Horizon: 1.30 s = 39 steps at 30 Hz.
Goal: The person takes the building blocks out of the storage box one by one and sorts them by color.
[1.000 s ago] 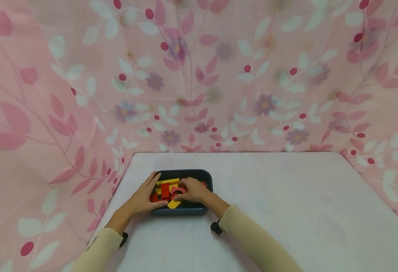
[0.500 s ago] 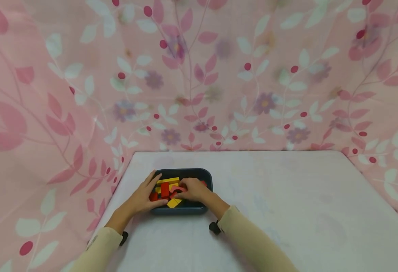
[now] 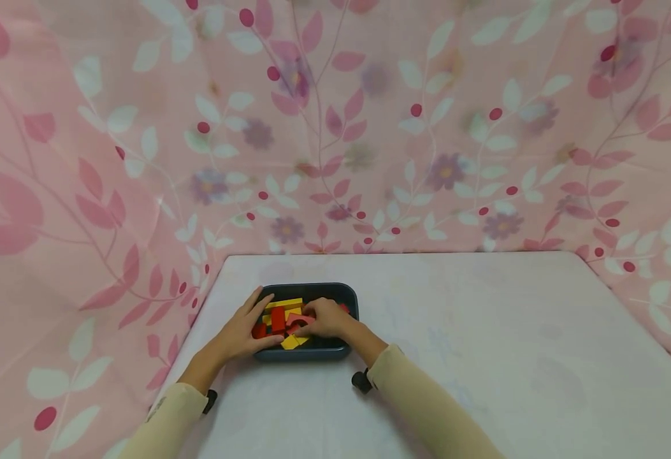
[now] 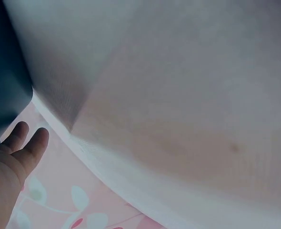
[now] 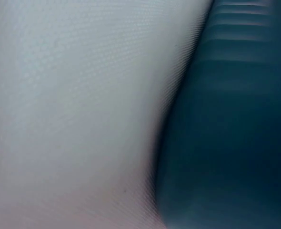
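A dark blue tray sits on the white table near its left edge and holds several red and yellow blocks. My left hand rests on the tray's left rim with straight fingers, its thumb lying along the near rim by a yellow block. My right hand is inside the tray, fingers curled onto a pink arch block. A red block stands beside the arch. The left wrist view shows my left hand and the tray's corner. The right wrist view shows only the tray's outer wall.
The white table stretches bare to the right of the tray. Pink flowered cloth hangs behind and at both sides, close to the tray on the left. A black wrist device sits on the table by my right sleeve.
My right hand has shifted slightly among the blocks near the pink arch. The left hand and the tray stay where they were.
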Motion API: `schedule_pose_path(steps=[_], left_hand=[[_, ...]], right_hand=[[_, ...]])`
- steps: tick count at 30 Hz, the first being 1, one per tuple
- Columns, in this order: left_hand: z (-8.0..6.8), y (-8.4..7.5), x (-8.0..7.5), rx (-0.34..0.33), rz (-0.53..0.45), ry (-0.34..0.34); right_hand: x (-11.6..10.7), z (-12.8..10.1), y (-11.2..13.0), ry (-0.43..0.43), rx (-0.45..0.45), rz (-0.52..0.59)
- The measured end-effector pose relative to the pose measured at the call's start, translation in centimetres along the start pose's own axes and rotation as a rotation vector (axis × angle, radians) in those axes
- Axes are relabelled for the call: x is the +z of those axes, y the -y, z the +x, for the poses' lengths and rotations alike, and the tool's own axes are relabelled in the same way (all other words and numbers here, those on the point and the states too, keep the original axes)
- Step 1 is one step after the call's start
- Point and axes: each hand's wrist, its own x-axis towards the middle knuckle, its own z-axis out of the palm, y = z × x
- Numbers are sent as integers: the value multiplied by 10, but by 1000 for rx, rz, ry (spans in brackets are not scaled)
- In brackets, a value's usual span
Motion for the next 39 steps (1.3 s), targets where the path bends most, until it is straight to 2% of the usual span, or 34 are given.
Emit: schedule_pose_path(steps=[6,13,21,27,30,34,39], left_hand=[[2,-1,0,16,2,-11],[5,-2,-1,10,-2,-23],[-6,1,2,22,28,0],[-8,2,-3,52,38,-43],[-5,2,-3,61,53,-20],[-1,1,-3,38,59,22],[1,-1,-7,19,88,42]], right_hand=[[-2,-1,-2,-31,-52,-52],[-5,-3,-1,-38,-100,-2],[8,-8,-1,-50,-94,30],[7,-5,3,-71,-118,30],[5,-5,3,-58,-125,12],[2,-7,1,-66,-133,9],[-1,-8,3,-72,-188,-25]])
